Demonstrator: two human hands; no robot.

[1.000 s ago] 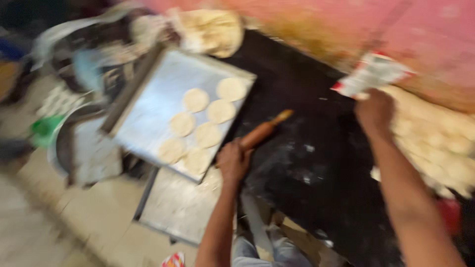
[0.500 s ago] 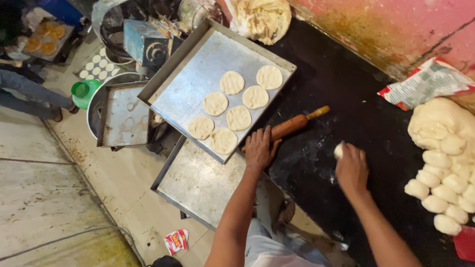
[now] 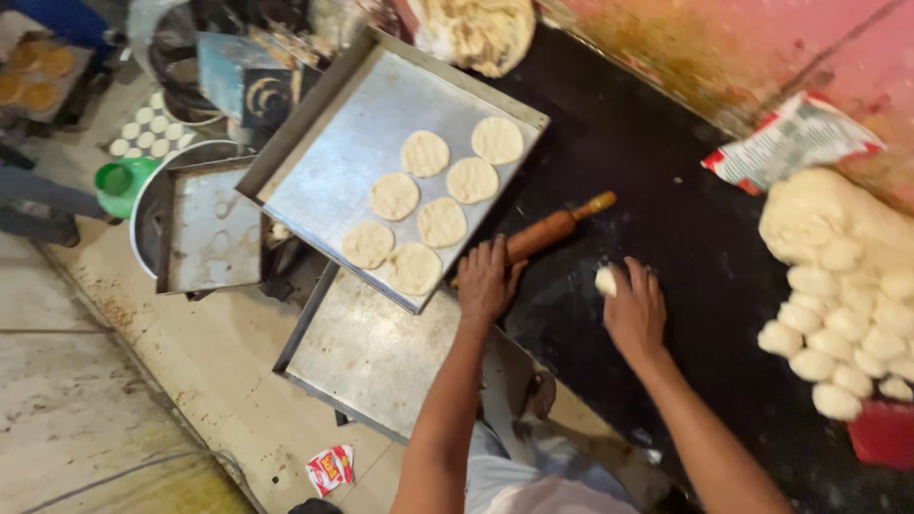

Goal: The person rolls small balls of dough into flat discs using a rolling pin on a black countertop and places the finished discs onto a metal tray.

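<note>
The wooden rolling pin [image 3: 545, 234] lies on the black tabletop [image 3: 666, 219], just beside the near right edge of the large metal tray [image 3: 324, 181]. Its long axis runs diagonally, the far handle tip pointing up and away from the tray, the near end hidden under the left hand [image 3: 486, 281]. That hand's fingers [image 3: 497, 255] lie flat and spread over the pin's near end, pressing on it rather than wrapped around. To the pin's right, apart from it, the right hand [image 3: 636, 309] rests on the tabletop with a small dough ball [image 3: 606, 281] at its fingertips, the fingers loosely curved against it. Seven flattened dough discs [image 3: 419, 205] sit on the tray left of the pin. A heap of dough balls [image 3: 843, 324] lies well right of the pin
</note>
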